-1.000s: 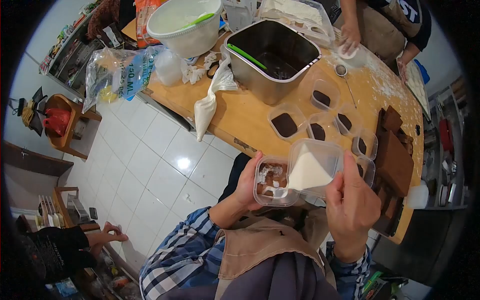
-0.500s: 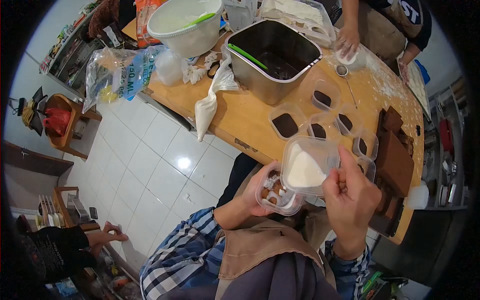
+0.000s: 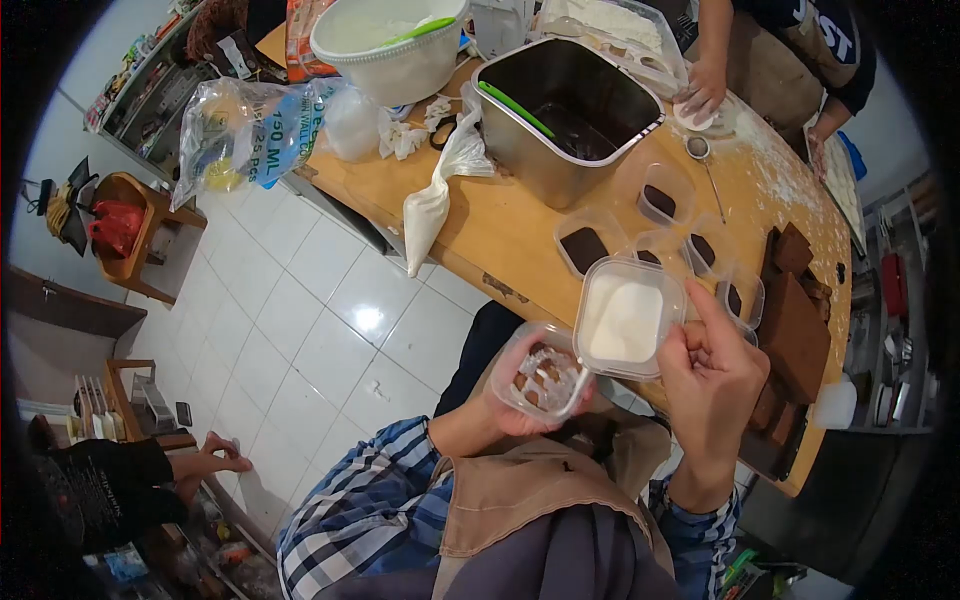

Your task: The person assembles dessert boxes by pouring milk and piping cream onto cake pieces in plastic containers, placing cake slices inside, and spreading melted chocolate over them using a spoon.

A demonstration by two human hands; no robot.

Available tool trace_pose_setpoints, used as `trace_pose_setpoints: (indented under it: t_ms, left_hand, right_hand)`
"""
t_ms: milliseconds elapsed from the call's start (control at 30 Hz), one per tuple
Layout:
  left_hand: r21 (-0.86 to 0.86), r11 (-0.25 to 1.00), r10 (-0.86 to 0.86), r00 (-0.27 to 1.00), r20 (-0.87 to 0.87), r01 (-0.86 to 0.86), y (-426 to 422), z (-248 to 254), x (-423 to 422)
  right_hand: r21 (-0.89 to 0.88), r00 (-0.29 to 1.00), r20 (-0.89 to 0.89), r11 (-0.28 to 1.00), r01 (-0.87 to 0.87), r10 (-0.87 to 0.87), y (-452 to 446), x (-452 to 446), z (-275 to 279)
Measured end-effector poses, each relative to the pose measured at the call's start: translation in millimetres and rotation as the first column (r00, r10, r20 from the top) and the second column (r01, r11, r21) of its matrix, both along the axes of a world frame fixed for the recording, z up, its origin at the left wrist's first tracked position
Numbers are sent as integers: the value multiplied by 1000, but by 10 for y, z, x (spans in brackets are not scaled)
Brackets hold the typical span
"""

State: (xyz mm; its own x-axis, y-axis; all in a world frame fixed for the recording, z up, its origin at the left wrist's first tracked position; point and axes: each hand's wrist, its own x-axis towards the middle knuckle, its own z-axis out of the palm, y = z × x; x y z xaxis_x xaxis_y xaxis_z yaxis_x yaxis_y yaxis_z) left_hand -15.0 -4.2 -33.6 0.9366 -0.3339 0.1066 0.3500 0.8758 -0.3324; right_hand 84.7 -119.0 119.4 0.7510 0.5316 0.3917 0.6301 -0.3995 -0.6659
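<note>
Holding a clear plastic cup with white streaks over brown contents point(image 3: 546, 380), left hand point(image 3: 505, 400) curled around it, right hand point(image 3: 712, 375) pinched a clear square container of white liquid point(image 3: 627, 318).

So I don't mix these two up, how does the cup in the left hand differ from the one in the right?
The left cup shows brown contents patched with white, while the right cup shows only smooth white contents. The left hand wraps around the left cup, whereas the right hand grips the right cup at one side. Both are see-through with rounded corners.
</note>
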Motion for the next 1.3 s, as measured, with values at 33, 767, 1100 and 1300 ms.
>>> trace_pose_setpoints:
  t_ms: [33, 767, 1100, 1300]
  left_hand:
    - [-1, 1000, 13, 1000, 4, -13, 36, -20, -1]
    - [148, 978, 184, 946, -266, -149, 143, -3, -121]
    - [324, 931, 306, 841, -447, -167, 239, -50, -420]
    - [738, 637, 637, 689, -345, -221, 292, -72, -460]
  right_hand:
    - [-5, 1000, 6, 1000, -2, 2, -7, 3, 0]
    - [65, 974, -216, 994, 83, -67, 130, 44, -64]
    - [85, 964, -261, 996, -36, 57, 468, 231, -461]
    - [53, 888, -440, 991, -121, 132, 766, 199, -545]
